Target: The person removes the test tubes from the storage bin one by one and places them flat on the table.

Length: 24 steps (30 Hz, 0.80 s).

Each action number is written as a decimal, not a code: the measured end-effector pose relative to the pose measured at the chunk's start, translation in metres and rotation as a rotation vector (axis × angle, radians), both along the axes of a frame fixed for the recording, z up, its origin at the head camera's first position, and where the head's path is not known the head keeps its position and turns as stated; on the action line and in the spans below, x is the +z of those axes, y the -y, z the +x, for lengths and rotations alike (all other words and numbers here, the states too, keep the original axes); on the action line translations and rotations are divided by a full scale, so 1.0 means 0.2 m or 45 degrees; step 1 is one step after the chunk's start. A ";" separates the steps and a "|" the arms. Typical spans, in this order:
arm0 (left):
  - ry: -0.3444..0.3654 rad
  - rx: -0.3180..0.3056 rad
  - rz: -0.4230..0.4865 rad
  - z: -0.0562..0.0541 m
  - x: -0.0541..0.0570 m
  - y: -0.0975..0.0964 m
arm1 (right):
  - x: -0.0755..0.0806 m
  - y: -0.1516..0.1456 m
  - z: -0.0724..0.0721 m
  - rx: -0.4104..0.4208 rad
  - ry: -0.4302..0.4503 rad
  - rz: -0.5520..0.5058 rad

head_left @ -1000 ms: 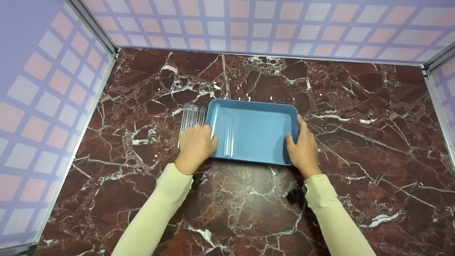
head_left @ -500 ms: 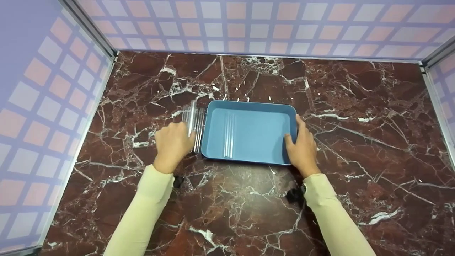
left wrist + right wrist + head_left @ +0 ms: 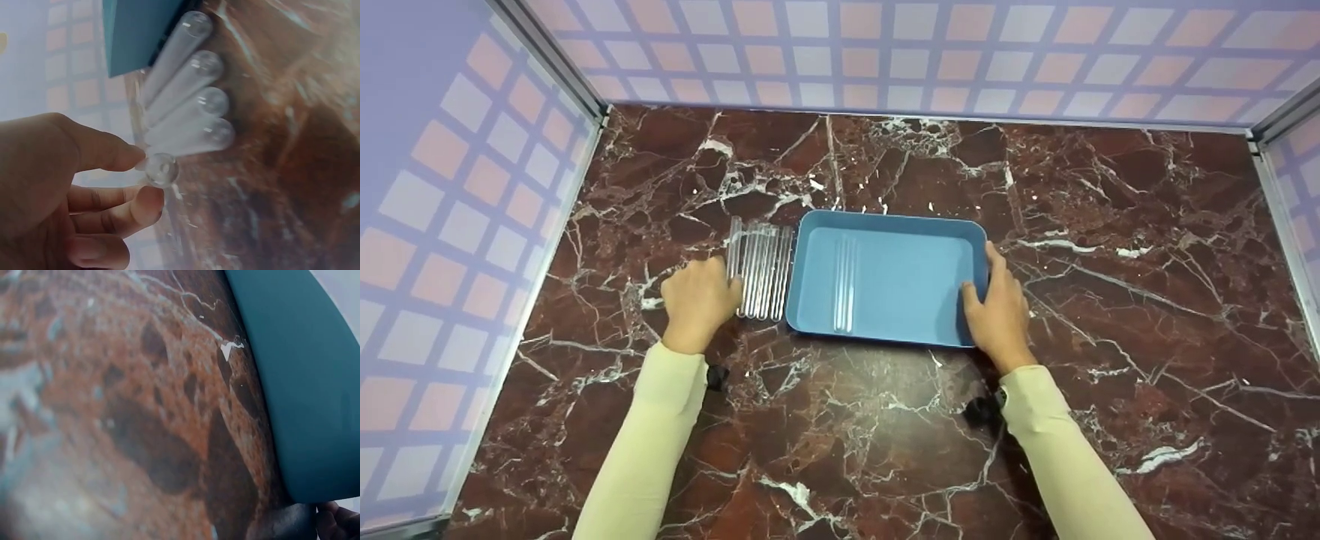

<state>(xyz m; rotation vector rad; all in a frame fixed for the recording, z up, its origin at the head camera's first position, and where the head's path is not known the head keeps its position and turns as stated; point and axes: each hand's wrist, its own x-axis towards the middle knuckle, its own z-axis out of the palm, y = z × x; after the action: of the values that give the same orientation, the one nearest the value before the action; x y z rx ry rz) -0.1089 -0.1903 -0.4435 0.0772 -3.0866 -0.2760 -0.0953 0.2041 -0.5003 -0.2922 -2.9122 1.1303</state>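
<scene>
My left hand (image 3: 701, 301) pinches a clear test tube (image 3: 162, 170) between thumb and fingers, its rounded end towards the left wrist camera. This tube is at the left end of a row of several clear test tubes (image 3: 763, 274), which lie side by side on the table left of the blue tray (image 3: 885, 339). More clear tubes (image 3: 844, 289) lie inside the tray, towards its left. At the tray's right end, my right hand (image 3: 999, 315) grips the wall, thumb inside and fingers outside. In the right wrist view only part of that hand (image 3: 336, 521) shows, below the tray corner.
The table (image 3: 1110, 360) has a dark red marbled surface with white veins. Checked panels stand along the back (image 3: 919, 56) and the left (image 3: 472, 202), with another at the right edge. Small white specks (image 3: 816, 184) show behind the tray.
My left hand has moved left with the test tube, from over the tray's left end to the outer side of the row on the table. My right hand stays on the tray.
</scene>
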 end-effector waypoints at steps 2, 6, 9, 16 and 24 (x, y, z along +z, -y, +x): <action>0.033 0.001 -0.002 -0.01 -0.02 0.01 | 0.00 0.00 0.00 -0.004 0.004 -0.003; 0.079 0.003 -0.002 -0.02 -0.05 0.03 | 0.00 -0.01 0.00 -0.003 0.024 -0.001; 0.101 0.000 0.008 -0.03 -0.05 0.05 | 0.00 0.00 0.00 0.004 0.025 0.002; 0.169 -0.002 0.036 -0.02 -0.07 0.06 | 0.00 0.01 -0.01 0.011 0.032 0.003; 0.156 -0.016 0.034 -0.03 -0.06 0.05 | 0.01 0.00 0.00 -0.005 0.023 0.006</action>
<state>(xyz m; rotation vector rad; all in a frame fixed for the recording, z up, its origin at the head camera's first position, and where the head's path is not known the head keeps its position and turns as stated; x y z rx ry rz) -0.1141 -0.2009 -0.4563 0.0778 -3.2060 -0.3246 -0.0963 0.2045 -0.4992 -0.3097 -2.9281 1.1264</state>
